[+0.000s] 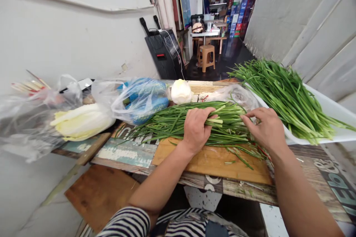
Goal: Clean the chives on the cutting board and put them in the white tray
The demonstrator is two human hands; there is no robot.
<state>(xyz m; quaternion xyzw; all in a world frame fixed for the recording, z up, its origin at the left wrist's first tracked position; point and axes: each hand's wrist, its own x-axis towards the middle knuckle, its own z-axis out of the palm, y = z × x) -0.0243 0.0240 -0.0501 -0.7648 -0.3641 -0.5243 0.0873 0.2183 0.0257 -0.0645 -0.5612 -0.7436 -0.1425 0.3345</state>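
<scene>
A pile of long green garlic chives [164,118] lies across a wooden cutting board [205,163] on the table. My left hand [197,127] is wrapped round a small bunch of them, the pale cut ends poking out past the thumb. Just right of those ends is my right hand [264,126], thumb and forefinger pinched together. Whatever sits in that pinch is too small to make out. Loose chive scraps lie on the board below it. More chives [289,96] heap up in a white plastic tub [328,111] on the right.
A napa cabbage [86,120], clear plastic bags [30,118] and a blue bundle [147,98] in plastic stand at the left. A round white vegetable [181,92] sits behind the chives. Beyond the table are a black wheeled speaker [164,52] and a brown stool [206,57].
</scene>
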